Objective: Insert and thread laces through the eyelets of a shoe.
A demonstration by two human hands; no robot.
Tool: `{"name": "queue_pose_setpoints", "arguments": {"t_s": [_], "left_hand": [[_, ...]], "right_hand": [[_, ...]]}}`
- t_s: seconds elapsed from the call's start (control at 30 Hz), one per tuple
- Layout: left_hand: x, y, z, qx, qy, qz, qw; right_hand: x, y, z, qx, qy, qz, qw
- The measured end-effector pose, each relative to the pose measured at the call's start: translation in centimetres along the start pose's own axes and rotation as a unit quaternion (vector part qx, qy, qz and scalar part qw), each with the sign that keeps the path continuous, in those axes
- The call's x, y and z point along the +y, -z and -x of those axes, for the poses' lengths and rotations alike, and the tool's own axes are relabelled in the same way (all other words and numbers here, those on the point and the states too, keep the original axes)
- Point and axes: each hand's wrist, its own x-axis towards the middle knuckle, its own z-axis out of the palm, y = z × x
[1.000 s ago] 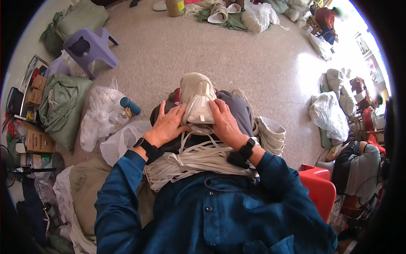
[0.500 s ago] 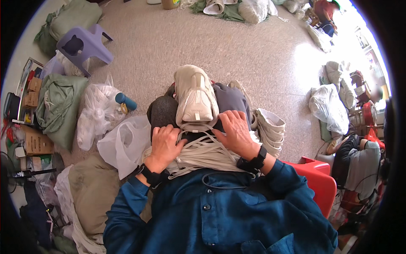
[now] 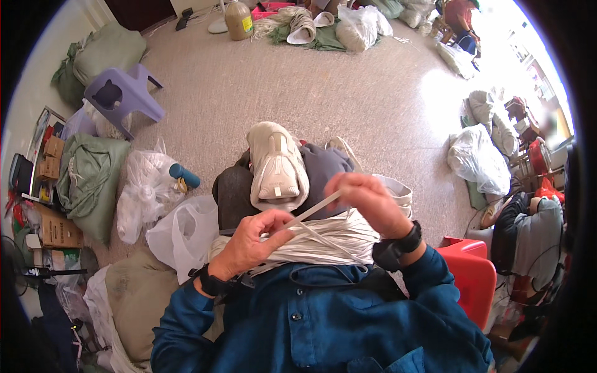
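Note:
A cream shoelace (image 3: 316, 208) stretches taut between my two hands, above my lap. My left hand (image 3: 252, 242) pinches its lower end between thumb and fingers. Higher and to the right, my right hand (image 3: 371, 202) grips the other end; its fingers are slightly blurred by motion. A beige sneaker upper (image 3: 278, 171) rests between my knees just beyond the hands, apart from them. Across my lap lies a thick bundle of cream laces (image 3: 317, 248), partly hidden under the hands.
Left of me are a white plastic bag (image 3: 186, 233), a tied clear bag (image 3: 146, 193), a blue bottle (image 3: 185, 176) and a purple stool (image 3: 124, 93). A red plastic seat (image 3: 469, 273) is at my right. Another person (image 3: 459, 22) sits far right.
Both hands have lifted off the bundle and the shoe's near edge. A single lace is now drawn between them, the right hand raised. The view has tilted up slightly.

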Motion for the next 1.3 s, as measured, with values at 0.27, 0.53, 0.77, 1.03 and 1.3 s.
{"name": "queue_pose_setpoints", "arguments": {"t_s": [0.27,0.53,0.77,1.03,1.3], "left_hand": [[-1.1,3.3,-0.4,-0.132,0.17,0.059,0.975],[2.1,9.4,-3.8,-0.03,0.02,0.165,0.986],[8.4,20.8,-7.8,0.214,-0.1,0.259,0.937],[-1.9,28.7,-1.4,0.362,0.06,-0.266,0.891],[-6.4,24.6,7.4,0.149,0.124,-0.492,0.849]], "right_hand": [[1.6,9.9,3.3,-0.02,0.168,-0.259,0.951],[-3.1,21.5,13.5,0.092,0.311,-0.459,0.827],[-3.2,21.0,17.3,0.034,0.377,-0.445,0.812],[-2.1,26.9,23.1,0.144,0.399,-0.422,0.801],[4.9,38.1,31.9,0.354,0.384,-0.391,0.758]]}}
